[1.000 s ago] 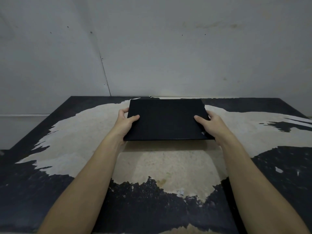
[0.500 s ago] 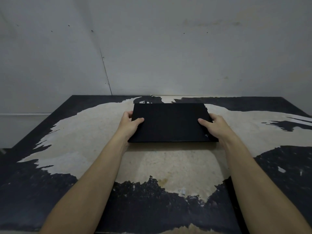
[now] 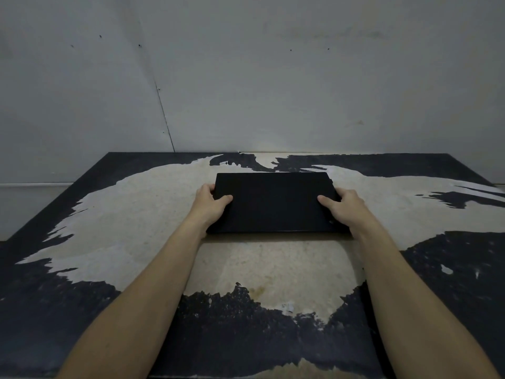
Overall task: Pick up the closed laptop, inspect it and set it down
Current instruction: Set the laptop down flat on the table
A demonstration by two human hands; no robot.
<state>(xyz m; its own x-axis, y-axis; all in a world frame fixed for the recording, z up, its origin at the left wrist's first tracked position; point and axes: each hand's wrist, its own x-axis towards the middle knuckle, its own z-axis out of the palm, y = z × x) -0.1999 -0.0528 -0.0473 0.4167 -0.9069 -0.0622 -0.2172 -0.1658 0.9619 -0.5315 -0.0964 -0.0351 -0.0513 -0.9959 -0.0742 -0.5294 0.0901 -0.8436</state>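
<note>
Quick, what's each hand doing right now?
Left hand: closed on the left edge of the closed black laptop, thumb on top.
Right hand: closed on the laptop's right edge, thumb on top.

Worn table, black coating peeled off across the middle, pale bare patches showing, small brownish stain near front. Grey wall behind, thin vertical seam left of center, few dark specks.
</note>
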